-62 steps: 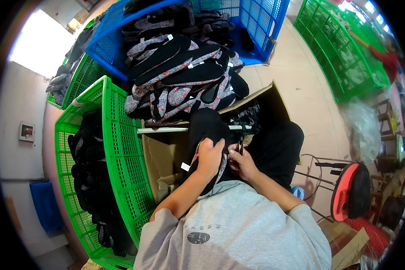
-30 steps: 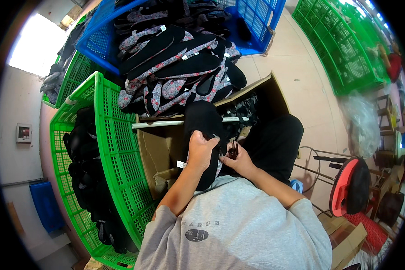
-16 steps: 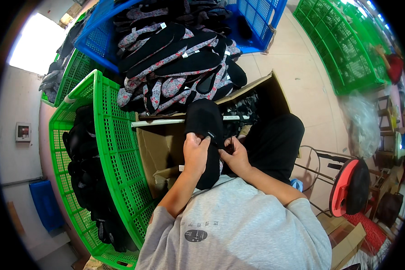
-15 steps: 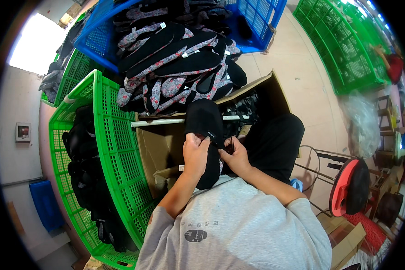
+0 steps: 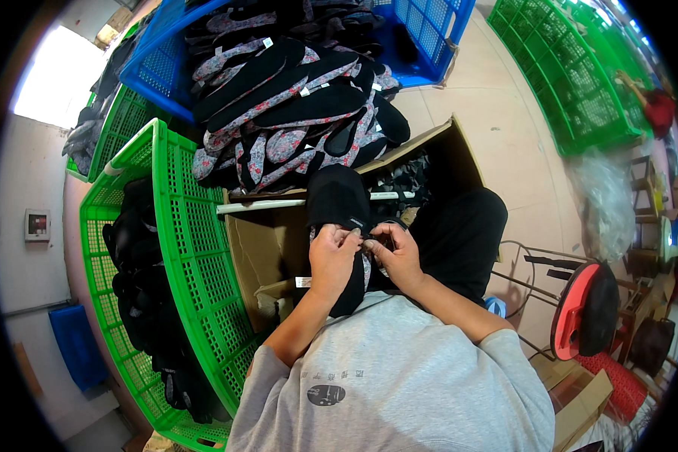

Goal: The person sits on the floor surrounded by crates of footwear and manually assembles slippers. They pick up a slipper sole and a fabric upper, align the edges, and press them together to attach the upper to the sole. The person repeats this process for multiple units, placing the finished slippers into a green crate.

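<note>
A black slipper (image 5: 337,197) lies lengthwise over my lap, its rounded toe pointing away from me and a small tag on its upper. My left hand (image 5: 334,255) is closed on the edge of the upper, thumb and fingers pinching at the opening. Close by on the right, my right hand (image 5: 396,258) has its fingers bent and pinched together at that same edge; what lies between them is too small and dark to make out. The patterned lining shows below, between the two hands. A white label (image 5: 303,282) sticks out beside my left wrist.
Ahead, floral-lined slippers (image 5: 294,113) are heaped against a blue crate (image 5: 429,45). An open cardboard box (image 5: 463,154), crossed by a white rod (image 5: 260,205), stands before me. A green crate (image 5: 196,264) of black slippers stands left; a round red-and-black stool (image 5: 580,310) lies right.
My right hand has shifted up and closer to my left hand, its fingers now pinching at the slipper's opening. My left hand's fingertips have moved slightly right along the edge.
</note>
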A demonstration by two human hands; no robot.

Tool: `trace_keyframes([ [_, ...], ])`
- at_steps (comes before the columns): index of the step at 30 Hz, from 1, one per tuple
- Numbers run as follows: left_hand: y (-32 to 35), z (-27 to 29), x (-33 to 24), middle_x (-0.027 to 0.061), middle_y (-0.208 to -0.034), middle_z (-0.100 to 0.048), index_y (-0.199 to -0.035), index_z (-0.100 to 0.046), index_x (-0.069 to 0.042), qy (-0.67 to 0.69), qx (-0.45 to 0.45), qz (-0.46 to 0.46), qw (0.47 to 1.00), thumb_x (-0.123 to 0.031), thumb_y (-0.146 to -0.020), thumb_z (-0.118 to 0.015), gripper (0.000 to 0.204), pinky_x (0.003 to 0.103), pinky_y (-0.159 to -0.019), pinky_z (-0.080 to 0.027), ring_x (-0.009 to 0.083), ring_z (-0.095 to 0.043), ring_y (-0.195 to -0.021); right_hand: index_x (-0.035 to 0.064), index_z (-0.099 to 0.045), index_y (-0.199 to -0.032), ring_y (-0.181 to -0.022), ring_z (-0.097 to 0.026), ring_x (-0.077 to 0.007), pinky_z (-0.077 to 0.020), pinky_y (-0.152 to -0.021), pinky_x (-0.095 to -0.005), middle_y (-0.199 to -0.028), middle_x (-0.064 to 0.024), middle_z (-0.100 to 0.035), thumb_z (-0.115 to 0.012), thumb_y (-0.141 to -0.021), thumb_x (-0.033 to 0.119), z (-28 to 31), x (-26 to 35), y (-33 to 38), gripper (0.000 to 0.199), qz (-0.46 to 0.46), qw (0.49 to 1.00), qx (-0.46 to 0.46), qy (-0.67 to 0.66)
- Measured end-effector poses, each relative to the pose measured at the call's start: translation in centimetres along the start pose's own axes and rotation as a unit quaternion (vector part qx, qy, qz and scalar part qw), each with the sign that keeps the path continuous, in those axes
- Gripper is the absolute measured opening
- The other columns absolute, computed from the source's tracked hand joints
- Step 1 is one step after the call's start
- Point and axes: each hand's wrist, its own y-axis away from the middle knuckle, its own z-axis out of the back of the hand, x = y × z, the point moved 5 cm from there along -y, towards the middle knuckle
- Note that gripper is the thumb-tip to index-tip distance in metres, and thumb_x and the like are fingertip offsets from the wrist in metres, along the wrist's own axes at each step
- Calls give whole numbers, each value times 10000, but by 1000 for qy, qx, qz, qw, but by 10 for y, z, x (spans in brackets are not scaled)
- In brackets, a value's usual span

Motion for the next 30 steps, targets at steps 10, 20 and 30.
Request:
trace_keyframes([
  [10,-2,0,-1,143,-874,-689,-1008,-549,85,-28,-16,5,999,-34,-918,-644,177,246,-672,-538,157,-671,-738,17,-640,-912,-675,-538,-100,-436,-638,-250,-769,-22,-605,-706,-862,24,-6,1,-6,82,39,998,-36,32],
  [20,-3,-1,-3,143,-847,-693,-963,-542,74,-22,-16,5,1000,-49,-915,-655,173,248,-657,-536,156,-675,-734,105,-607,-928,-612,-473,-34,-356,-499,-201,-735,51,-561,-695,-928,152,14,-28,-3,100,-201,946,-113,-226],
  [30,24,14,-18,127,-1026,-700,-1160,-591,39,-45,6,-90,995,21,-908,-618,254,248,-767,-533,142,-671,-928,106,-585,-1250,-780,-533,-37,-367,-564,-183,-1163,3,-662,-682,-908,92,18,-14,-10,355,-196,969,-12,-153],
])
